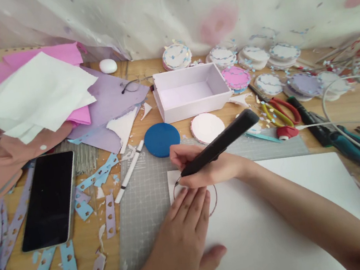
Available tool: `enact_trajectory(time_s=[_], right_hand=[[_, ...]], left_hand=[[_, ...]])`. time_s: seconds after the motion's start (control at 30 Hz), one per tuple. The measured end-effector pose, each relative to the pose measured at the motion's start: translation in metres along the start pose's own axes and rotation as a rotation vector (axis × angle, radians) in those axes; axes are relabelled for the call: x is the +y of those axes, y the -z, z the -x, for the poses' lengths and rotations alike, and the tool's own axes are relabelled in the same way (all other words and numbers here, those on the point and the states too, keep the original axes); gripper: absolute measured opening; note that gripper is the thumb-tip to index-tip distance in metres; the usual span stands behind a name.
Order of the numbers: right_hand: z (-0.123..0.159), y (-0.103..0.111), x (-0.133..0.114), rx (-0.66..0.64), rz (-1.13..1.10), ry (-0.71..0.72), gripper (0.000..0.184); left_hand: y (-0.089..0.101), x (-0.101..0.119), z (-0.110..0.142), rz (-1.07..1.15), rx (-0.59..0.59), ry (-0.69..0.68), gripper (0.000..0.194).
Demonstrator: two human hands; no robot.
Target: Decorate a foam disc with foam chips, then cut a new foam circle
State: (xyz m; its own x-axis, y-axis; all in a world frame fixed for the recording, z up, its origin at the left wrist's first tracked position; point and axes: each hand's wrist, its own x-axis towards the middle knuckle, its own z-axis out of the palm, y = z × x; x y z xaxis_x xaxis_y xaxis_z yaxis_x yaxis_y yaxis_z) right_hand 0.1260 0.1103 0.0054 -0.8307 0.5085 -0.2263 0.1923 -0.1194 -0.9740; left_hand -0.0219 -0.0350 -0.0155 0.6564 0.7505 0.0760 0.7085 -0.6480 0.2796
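Note:
My right hand [206, 165] is closed around a thick black pen-shaped tool [221, 142], its tip touching a white sheet [283, 214] at the upper left of a drawn circle [214, 203]. My left hand [180, 241] lies flat with its fingers stretched out, pressing the sheet inside that circle. The sheet rests on a grey cutting mat [143, 205].
A blue disc [162, 139] and a white disc [207, 127] lie beyond the mat, before an open white box [192, 105]. A black phone [49, 198], a white marker [129, 172] and paper strips lie left. Scissors [279, 111], pliers [324, 129] and cables lie right; decorated round pieces stand behind.

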Motion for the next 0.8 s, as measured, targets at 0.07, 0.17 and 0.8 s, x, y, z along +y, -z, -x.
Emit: enact_trajectory(time_s=[0.07, 0.17, 0.8], right_hand=[[-0.001, 0.001, 0.000, -0.001, 0.005, -0.001, 0.029], [-0.002, 0.005, 0.003, 0.009, -0.022, 0.003, 0.031], [0.054, 0.031, -0.010, 0.708, -0.144, 0.299, 0.019]], left_hand=[[0.001, 0.000, -0.001, -0.003, -0.006, -0.007, 0.074], [0.004, 0.000, -0.002, -0.011, -0.014, -0.011, 0.075], [0.006, -0.002, -0.003, 0.032, -0.015, -0.015, 0.076]])
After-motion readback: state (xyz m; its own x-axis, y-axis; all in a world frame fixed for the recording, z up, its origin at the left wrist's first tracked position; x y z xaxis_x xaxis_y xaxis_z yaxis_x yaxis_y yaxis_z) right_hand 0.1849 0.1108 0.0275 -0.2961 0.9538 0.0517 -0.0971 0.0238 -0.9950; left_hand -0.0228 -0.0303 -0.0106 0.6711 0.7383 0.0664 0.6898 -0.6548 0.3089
